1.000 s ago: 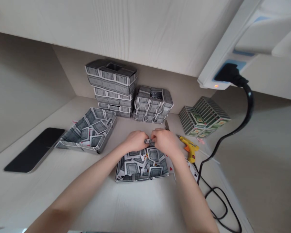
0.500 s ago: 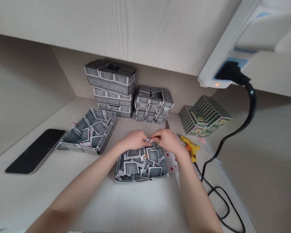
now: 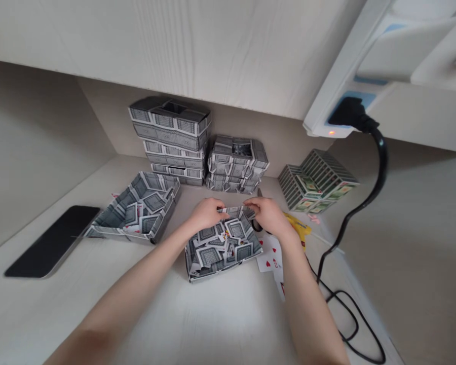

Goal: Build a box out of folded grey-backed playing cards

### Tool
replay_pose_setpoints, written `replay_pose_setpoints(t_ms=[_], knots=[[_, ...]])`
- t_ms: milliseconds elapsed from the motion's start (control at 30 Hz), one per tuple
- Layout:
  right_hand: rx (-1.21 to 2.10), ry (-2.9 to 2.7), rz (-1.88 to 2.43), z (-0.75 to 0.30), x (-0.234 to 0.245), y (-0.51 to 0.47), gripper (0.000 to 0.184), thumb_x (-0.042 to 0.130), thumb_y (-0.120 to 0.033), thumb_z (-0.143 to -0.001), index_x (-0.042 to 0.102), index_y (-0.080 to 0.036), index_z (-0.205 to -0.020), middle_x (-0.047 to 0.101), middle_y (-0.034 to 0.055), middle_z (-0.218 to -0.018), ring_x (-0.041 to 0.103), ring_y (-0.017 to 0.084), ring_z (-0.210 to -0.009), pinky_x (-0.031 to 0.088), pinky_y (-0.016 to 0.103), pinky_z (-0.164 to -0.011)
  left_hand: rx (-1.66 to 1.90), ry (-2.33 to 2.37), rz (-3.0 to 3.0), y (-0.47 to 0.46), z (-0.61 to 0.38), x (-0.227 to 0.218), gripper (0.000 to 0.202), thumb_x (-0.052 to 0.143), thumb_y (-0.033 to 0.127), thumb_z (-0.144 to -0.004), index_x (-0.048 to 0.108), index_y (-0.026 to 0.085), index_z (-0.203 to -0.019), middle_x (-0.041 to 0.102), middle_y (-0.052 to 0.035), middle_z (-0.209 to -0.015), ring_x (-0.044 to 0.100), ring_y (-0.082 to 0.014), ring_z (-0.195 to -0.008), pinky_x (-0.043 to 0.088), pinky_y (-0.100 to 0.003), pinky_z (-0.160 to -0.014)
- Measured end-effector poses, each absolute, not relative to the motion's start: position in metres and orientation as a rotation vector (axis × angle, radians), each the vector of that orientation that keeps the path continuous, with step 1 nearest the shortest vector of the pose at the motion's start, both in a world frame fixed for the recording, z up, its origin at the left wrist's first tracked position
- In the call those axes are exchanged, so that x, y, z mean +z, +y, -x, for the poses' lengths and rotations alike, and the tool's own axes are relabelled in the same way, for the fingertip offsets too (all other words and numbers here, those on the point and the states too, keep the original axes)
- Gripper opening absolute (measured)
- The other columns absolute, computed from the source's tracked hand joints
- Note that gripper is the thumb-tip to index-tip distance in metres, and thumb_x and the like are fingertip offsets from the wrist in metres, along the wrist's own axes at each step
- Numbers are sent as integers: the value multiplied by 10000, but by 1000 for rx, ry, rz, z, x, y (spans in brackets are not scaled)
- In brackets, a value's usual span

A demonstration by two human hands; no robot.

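Observation:
An open box folded from grey-backed playing cards (image 3: 222, 247) lies on the desk in front of me, its near side tipped up slightly. My left hand (image 3: 206, 213) pinches the far rim at its left end. My right hand (image 3: 268, 215) pinches the same rim at its right end. Both hands are closed on the box's back wall. Loose playing cards with red hearts (image 3: 270, 257) lie just right of the box, under my right wrist.
A second open card box (image 3: 137, 210) sits to the left, a black phone (image 3: 51, 241) beyond it. Two stacks of finished card boxes (image 3: 171, 139) (image 3: 237, 165) stand at the back wall. Card decks (image 3: 317, 182), a yellow glue gun (image 3: 298, 228) and a black cable (image 3: 349, 304) lie right.
Both hands have spread apart along the far rim. The box has turned a little and its near side has lifted. More of the loose cards show at the right.

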State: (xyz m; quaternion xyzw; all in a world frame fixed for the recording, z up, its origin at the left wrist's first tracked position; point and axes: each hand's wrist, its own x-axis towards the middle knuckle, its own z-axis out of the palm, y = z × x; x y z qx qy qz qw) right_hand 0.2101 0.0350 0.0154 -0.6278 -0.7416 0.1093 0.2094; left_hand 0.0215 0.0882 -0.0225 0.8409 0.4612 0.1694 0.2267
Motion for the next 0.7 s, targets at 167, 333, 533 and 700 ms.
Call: replay_pose_setpoints(t_ms=[167,333,533,700], knots=[[266,-2098,1700,-202,13,36,176,506,-202,-776,662,-225,-856,670,17,-898,593,149,-850,407,232,-771,460,1315,-2371,87,-21,-23,301,546,458,-665,650,177,-694,619,-11,-644,485,-121,-572,256,-224,-499],[110,-2107,1783,-188,8,37,169,486,-208,-791,655,-206,-792,654,33,-867,576,145,-845,387,225,-747,431,1353,-2413,83,-22,-18,325,539,487,-667,657,185,-656,628,-24,-621,516,-135,-580,266,-233,-510],[-26,-2080,1859,-181,7,35,161,481,-209,-782,639,-202,-749,647,31,-843,573,158,-807,375,234,-676,375,1413,-2545,74,-25,-10,296,523,460,-703,660,205,-646,662,-56,-683,582,-184,-686,315,-245,-539],[111,-2062,1777,-188,3,39,147,496,-183,-770,640,-192,-745,650,33,-830,576,137,-805,383,217,-717,360,1409,-2509,70,-27,-9,291,493,450,-738,671,221,-772,677,-62,-768,597,-197,-740,367,-247,-595]])
